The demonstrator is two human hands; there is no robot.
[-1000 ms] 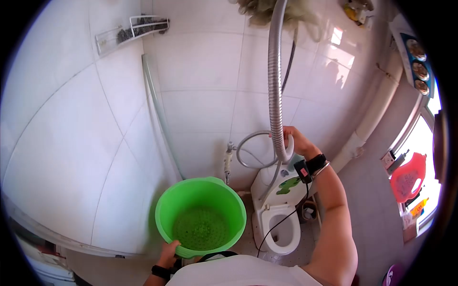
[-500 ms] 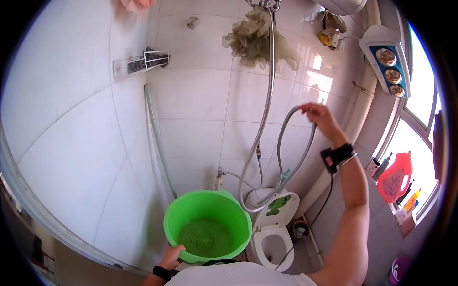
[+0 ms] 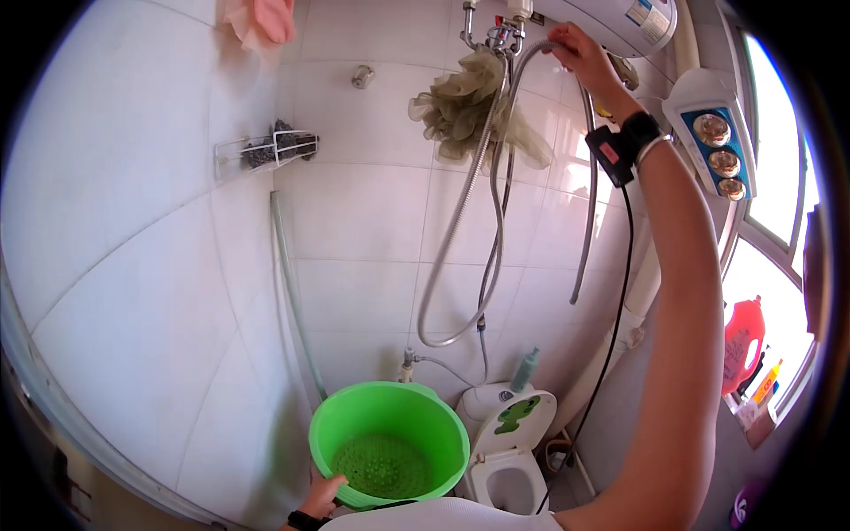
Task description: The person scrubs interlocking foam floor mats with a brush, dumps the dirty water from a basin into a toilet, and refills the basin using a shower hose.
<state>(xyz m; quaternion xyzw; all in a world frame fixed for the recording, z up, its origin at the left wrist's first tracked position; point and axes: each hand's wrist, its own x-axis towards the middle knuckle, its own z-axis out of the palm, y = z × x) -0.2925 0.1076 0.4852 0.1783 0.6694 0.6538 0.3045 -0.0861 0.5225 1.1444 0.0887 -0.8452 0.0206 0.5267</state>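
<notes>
My right hand (image 3: 580, 60) is raised high by the tap fittings, its fingers closed round a grey shower hose (image 3: 591, 195). One length of the hose hangs straight down from the hand to a loose end; the rest loops low in front of the tiled wall. My left hand (image 3: 322, 496) grips the near left rim of a big green tub (image 3: 390, 405), whose bottom looks bumpy. Close behind the hose, a grey-green mesh bath puff (image 3: 469, 102) hangs under the shower tap (image 3: 503, 35).
Right of the tub stands a toilet (image 3: 509, 473) with its lid up and a bottle (image 3: 525, 367) on its tank. A wire rack (image 3: 266, 150) is on the left wall. A heat lamp unit (image 3: 717, 142) and a windowsill with a red jug (image 3: 742, 345) are at right.
My right hand has risen with the hose, whose loose end now hangs free above the toilet. My left hand stays on the tub's rim. The view has tilted up slightly.
</notes>
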